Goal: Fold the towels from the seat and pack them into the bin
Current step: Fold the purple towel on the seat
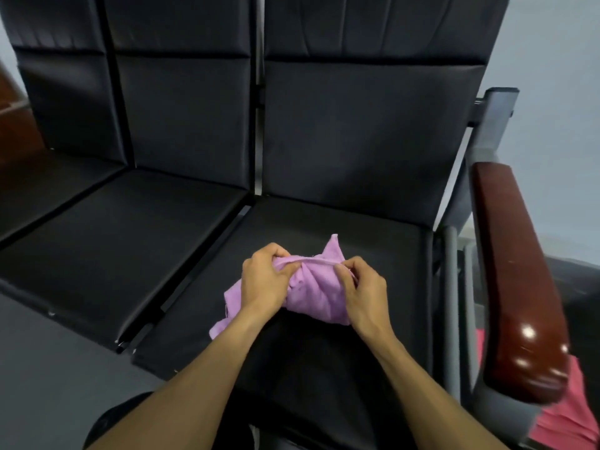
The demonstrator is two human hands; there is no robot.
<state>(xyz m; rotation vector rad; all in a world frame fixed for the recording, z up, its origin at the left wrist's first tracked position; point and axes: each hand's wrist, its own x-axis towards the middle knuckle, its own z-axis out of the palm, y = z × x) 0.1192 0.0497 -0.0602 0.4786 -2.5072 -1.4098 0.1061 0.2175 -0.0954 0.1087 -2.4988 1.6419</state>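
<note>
A crumpled purple towel [311, 290] lies on the black seat [373, 254] of the right-hand chair. My left hand [264, 280] grips its left side, fingers curled into the top hem. On the right side my right hand [365, 292] pinches the same hem. The hem is stretched between the two hands, and one corner of the towel sticks up behind them. Another corner trails toward the seat's front left. The bin is out of sight.
A brown wooden armrest [516, 280] on a grey metal frame borders the seat on the right. Below it, at the lower right, lies red cloth [571, 414]. Two more black seats [123, 241] extend to the left. Grey floor [48, 368] lies in front.
</note>
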